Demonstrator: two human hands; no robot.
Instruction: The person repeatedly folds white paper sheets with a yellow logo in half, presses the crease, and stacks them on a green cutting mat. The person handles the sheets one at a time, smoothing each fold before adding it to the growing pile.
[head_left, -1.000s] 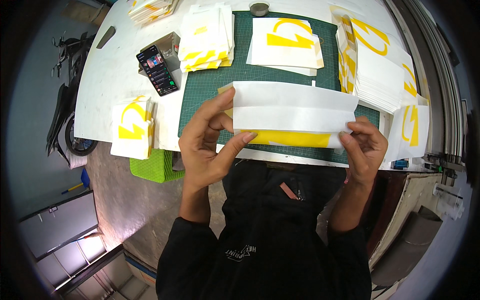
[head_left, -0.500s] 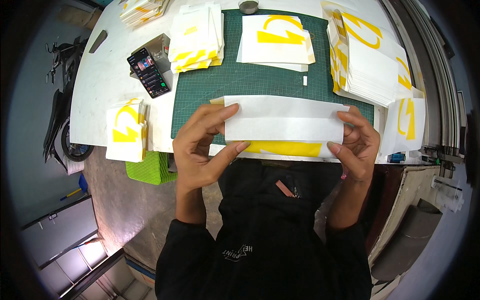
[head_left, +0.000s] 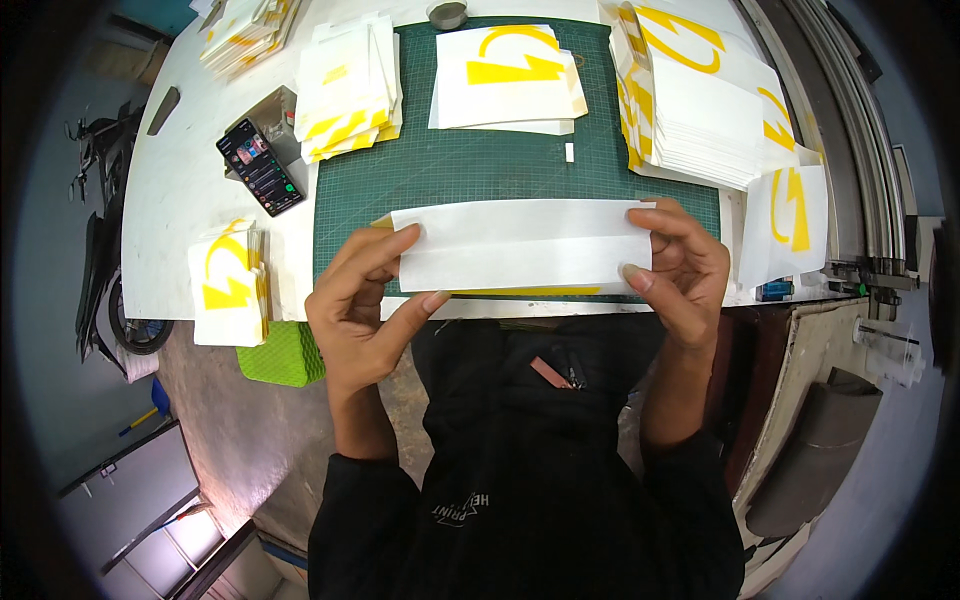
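Between my two hands, a folded white paper sheet (head_left: 525, 245) is held up above the near edge of the cutting mat. A thin yellow strip shows under its lower edge, and a tan corner sticks out at its upper left. My left hand (head_left: 365, 300) pinches the left end, with the thumb at the lower corner and fingers at the upper one. At the right end, my right hand (head_left: 685, 270) grips in the same way, its thumb lying on the white face. The fingers behind the paper are partly hidden.
The green cutting mat (head_left: 480, 175) carries white-and-yellow printed sheets (head_left: 505, 85). A large stack of folded paper (head_left: 700, 120) stands at right, another stack (head_left: 350, 85) at far left. Also left are a phone (head_left: 260, 165) and a smaller stack (head_left: 228, 285), with a green basket (head_left: 282, 352) below.
The yellow strip below the white face has become much narrower, as the white part now covers most of it. Both hands keep their grip. The whole view has shifted slightly.
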